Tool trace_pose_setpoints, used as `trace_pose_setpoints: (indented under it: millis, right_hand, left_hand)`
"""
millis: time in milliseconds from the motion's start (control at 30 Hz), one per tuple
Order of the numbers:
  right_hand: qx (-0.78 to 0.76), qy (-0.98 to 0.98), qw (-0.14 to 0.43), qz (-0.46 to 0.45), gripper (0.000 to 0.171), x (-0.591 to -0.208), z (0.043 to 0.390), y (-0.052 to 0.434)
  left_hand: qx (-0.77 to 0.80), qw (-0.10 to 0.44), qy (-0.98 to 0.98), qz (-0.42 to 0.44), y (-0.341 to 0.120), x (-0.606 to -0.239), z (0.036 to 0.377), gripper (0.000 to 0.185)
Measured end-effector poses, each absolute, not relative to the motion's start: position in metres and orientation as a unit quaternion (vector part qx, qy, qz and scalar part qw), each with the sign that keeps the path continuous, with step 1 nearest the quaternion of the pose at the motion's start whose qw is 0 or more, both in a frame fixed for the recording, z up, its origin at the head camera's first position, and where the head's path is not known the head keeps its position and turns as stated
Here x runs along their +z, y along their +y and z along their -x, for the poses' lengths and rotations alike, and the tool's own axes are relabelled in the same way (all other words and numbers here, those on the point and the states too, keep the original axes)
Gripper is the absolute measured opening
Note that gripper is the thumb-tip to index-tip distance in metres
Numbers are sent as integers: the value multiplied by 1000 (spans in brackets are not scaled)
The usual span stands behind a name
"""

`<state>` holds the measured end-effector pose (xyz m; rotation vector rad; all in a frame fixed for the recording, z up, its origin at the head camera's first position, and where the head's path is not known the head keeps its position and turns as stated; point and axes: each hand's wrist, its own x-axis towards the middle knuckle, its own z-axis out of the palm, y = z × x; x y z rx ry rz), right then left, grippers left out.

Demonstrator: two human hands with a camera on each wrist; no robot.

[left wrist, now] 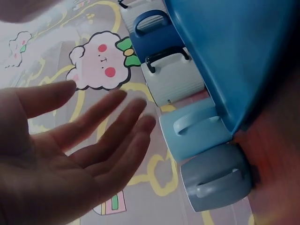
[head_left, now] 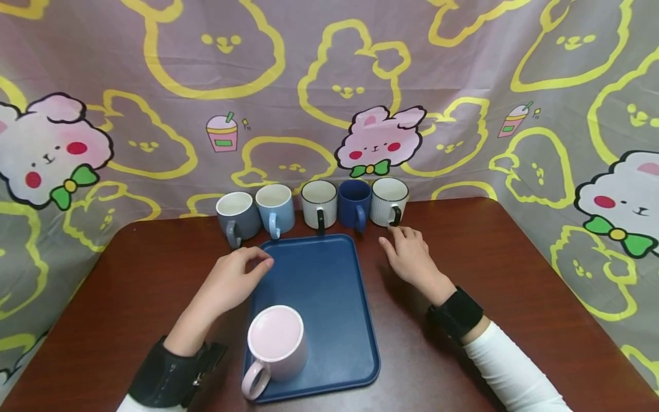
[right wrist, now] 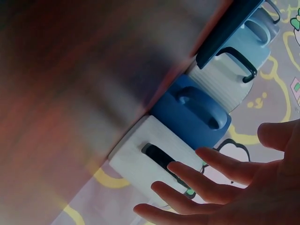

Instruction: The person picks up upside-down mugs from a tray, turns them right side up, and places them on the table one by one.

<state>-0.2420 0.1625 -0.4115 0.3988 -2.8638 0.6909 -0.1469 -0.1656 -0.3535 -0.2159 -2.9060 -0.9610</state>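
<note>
A pink mug [head_left: 278,343] stands on the near left corner of a dark blue tray [head_left: 324,280]. My left hand [head_left: 254,260] hovers at the tray's left edge with relaxed fingers [left wrist: 112,122], holding nothing. My right hand [head_left: 399,237] lies right of the tray, empty, its straight fingers [right wrist: 201,180] reaching close to the black handle of a white ribbed mug [head_left: 388,201] [right wrist: 140,159]. Whether they touch it I cannot tell. That mug ends a back row with a dark blue mug [head_left: 354,205], a white mug [head_left: 319,204], a light blue mug [head_left: 275,209] and a grey mug [head_left: 238,217].
The dark brown table [head_left: 515,269] is backed by a cartoon-rabbit cloth [head_left: 376,143] directly behind the mug row. The mugs stand close together with handles facing me. Bare tabletop lies to the left and right of the tray.
</note>
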Motion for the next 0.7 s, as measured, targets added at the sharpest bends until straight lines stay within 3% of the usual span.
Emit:
trace_pose_setpoints:
  millis: [467,700]
  right_hand:
    - [228,-958,93,-147,50,-411,240,150]
    - [226,-959,91,-148,50,-412,242,145]
  left_hand:
    - [-342,-37,-937,67,-178,-357,124,28]
    - [-369,-99,-919,95,-188,-358,119,24]
